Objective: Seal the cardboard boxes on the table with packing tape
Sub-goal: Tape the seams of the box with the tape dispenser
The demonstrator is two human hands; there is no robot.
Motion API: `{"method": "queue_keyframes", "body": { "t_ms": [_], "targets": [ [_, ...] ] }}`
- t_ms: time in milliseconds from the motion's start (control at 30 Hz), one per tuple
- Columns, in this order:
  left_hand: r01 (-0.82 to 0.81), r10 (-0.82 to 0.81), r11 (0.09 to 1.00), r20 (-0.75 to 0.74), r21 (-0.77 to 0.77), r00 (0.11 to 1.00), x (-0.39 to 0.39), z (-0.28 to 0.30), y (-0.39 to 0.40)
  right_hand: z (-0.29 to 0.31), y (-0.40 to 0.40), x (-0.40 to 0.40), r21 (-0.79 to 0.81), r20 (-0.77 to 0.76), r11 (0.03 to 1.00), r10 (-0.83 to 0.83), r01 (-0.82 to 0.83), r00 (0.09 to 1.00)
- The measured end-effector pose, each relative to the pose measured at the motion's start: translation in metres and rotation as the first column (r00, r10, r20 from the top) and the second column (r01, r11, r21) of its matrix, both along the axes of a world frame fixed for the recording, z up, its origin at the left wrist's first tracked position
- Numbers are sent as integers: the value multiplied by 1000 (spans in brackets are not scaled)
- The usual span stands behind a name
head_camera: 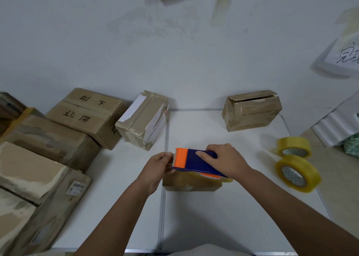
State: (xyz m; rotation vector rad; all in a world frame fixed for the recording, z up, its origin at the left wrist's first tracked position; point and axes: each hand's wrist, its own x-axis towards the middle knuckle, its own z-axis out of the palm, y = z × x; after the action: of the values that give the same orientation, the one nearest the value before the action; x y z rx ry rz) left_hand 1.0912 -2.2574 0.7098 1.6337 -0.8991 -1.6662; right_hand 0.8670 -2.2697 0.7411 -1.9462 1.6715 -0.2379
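Note:
A small cardboard box (191, 184) lies on the white table (223, 226) in front of me, mostly hidden under a blue and orange tape dispenser (191, 161). My right hand (226, 158) grips the dispenser's blue body from above. My left hand (159, 165) pinches the tape end at the orange toothed edge of the dispenser. Two more small boxes stand farther back: one with white labels (143, 118) left of centre, one with a gaping flap (251, 110) at the right.
Several larger cardboard boxes (50, 139) are stacked along the left side. Two rolls of yellowish packing tape (295, 162) lie at the right. White corrugated sheeting (336, 127) and a paper sign (343, 56) are at the far right. A white wall rises behind.

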Motion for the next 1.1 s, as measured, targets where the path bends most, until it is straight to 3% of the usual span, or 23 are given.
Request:
{"method": "queue_keyframes", "body": {
  "t_ms": [67, 133, 467, 633, 800, 933, 1100],
  "targets": [
    [-44, 70, 989, -187, 142, 980, 2, 4, 1, 1, 1, 0, 2, 2, 1000, 4, -4, 1000],
    [-32, 67, 987, -223, 158, 973, 3, 3, 0, 3, 0, 1, 9, -4, 1000, 16, -16, 1000],
    [-19, 29, 994, 94, -108, 995, 0, -11, 0, 10, -12, 1, 165, 82, 986, 6, -19, 997],
    [-9, 19, 992, 74, -126, 997, 2, -14, 2, 17, -19, 1, 178, 44, 983, 38, -45, 998],
    [-174, 180, 974, 31, -145, 983, 38, -17, -6, 22, -25, -18, 125, -57, 990, 75, -67, 996],
    [-41, 48, 992, 57, -123, 997, 69, -25, -2, 18, -28, -29, 99, -159, 990, 118, -103, 980],
    [-91, 101, 988, 79, -125, 992, 66, -33, 2, 16, -29, -15, 95, -256, 988, 140, -119, 957]
  ]
}}
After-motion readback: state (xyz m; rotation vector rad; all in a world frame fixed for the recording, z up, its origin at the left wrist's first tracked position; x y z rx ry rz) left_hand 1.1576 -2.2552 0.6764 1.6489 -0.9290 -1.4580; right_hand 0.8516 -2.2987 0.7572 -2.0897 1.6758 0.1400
